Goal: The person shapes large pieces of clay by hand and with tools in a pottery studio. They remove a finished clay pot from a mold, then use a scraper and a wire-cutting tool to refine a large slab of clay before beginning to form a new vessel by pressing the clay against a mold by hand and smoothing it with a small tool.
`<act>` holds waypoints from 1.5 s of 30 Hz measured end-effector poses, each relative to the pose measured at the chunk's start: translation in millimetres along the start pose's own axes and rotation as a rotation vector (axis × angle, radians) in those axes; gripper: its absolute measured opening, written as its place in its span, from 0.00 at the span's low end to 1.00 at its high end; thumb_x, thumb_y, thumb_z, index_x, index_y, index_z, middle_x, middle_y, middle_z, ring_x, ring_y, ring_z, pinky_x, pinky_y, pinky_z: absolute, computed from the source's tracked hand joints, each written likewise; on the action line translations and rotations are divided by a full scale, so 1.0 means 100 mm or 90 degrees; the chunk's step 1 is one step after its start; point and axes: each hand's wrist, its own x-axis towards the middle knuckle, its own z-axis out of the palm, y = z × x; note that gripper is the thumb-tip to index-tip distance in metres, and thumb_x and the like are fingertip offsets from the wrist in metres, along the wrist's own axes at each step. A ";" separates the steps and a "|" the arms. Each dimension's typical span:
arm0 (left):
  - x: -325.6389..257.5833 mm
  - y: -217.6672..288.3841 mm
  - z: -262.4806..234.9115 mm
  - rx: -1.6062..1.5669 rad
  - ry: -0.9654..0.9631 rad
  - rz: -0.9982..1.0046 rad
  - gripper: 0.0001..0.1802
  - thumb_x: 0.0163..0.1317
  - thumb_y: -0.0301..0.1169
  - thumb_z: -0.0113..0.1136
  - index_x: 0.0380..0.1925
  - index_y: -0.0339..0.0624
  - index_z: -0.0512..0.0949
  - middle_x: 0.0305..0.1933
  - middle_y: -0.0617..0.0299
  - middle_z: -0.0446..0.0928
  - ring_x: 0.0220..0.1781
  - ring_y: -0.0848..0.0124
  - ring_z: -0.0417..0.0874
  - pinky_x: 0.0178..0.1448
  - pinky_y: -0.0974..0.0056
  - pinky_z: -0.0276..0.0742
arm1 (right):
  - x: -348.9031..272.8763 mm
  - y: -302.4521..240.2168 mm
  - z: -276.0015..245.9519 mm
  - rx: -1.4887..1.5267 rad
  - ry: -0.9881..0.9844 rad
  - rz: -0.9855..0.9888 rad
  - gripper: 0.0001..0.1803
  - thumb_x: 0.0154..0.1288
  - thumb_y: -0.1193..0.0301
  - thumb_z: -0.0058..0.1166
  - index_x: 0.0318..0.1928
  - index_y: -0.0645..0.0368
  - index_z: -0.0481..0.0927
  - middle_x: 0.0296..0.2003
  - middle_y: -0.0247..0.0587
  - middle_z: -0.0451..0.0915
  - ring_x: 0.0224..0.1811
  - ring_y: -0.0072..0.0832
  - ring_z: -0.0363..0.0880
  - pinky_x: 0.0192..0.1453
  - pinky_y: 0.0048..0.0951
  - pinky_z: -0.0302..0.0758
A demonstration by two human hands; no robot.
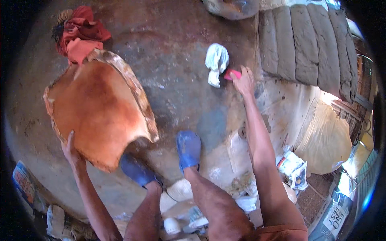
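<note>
On the left is a large orange-brown, shell-like piece (98, 108) with a thick, ragged rim and a smooth inner face. My left hand (73, 152) grips its near left edge, thumb over the rim and the other fingers hidden behind it. Out to the right, my arm is stretched forward and my right hand (244, 82) is closed on a small flat pink piece (232, 74); its kind cannot be made out. Just left of that piece lies a white knotted cloth bundle (217, 59) on the floor. A crumpled red cloth (85, 32) lies against the far end of the shell-like piece.
My feet in blue clogs (189, 148) stand on the stained floor (161, 72). Grey-brown ridged strips (305, 44) lie at the far right, with a pale yellowish sheet (327, 136) nearer. A rounded vessel (233, 8) is at the top. Bags and packets (291, 168) line the right side.
</note>
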 end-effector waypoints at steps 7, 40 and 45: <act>-0.11 0.09 -0.19 0.378 0.089 0.060 0.51 0.68 0.48 0.67 0.81 0.39 0.52 0.80 0.45 0.61 0.80 0.54 0.63 0.81 0.51 0.59 | -0.04 -0.21 -0.02 0.217 -0.140 0.230 0.36 0.53 0.54 0.79 0.56 0.62 0.82 0.50 0.59 0.85 0.57 0.51 0.83 0.62 0.48 0.78; -1.58 3.08 3.98 -0.006 -0.321 -0.242 0.30 0.66 0.22 0.64 0.68 0.28 0.71 0.72 0.41 0.71 0.75 0.56 0.71 0.79 0.54 0.63 | 3.26 -1.90 -1.10 0.009 -0.141 -0.085 0.17 0.75 0.66 0.47 0.47 0.57 0.90 0.47 0.57 0.86 0.54 0.53 0.86 0.56 0.53 0.84; -1.26 3.03 3.80 0.137 -0.165 -0.267 0.29 0.69 0.21 0.60 0.71 0.32 0.69 0.68 0.47 0.76 0.71 0.58 0.76 0.77 0.54 0.68 | 3.23 -1.88 -1.25 0.098 -0.144 -0.035 0.14 0.71 0.68 0.51 0.46 0.60 0.87 0.44 0.59 0.87 0.49 0.58 0.87 0.53 0.55 0.83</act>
